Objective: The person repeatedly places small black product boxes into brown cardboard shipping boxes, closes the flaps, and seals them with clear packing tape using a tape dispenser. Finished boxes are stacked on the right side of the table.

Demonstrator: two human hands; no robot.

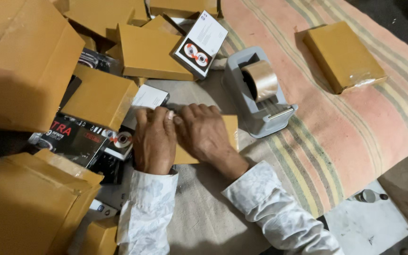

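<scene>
**A:** so what's all the clutter around the hands? going left to right

**B:** far left is a big open cardboard carton (22, 71), flap hanging over. below it a stack of brown paper envelopes (29, 208). between those, some black printed boxes (79, 137) lying flat, partly buried. further in, more brown wrapped packets (102, 97) piled loosely, and a white and black box (200, 45) leaning on one of them

**A:** and the hands?

**B:** both down on one small brown wrapped packet (230, 132) in the middle, on a grey cloth (204, 212). left hand (154, 141) lies flat on it, fingers together and curled a bit at the tips. right hand (204, 132) is just beside it, touching, fingers bent and pressing at the top edge. can't tell if either is pinching anything, looks more like pressing than gripping. they cover most of the packet, only its right end and a strip at the bottom show

**A:** right side?

**B:** grey tape dispenser (256, 92) with a roll of brown tape, just beside the packet. then a striped pink blanket (355, 132) with one more wrapped packet (343, 56) sitting alone on it, well apart from the rest
</scene>
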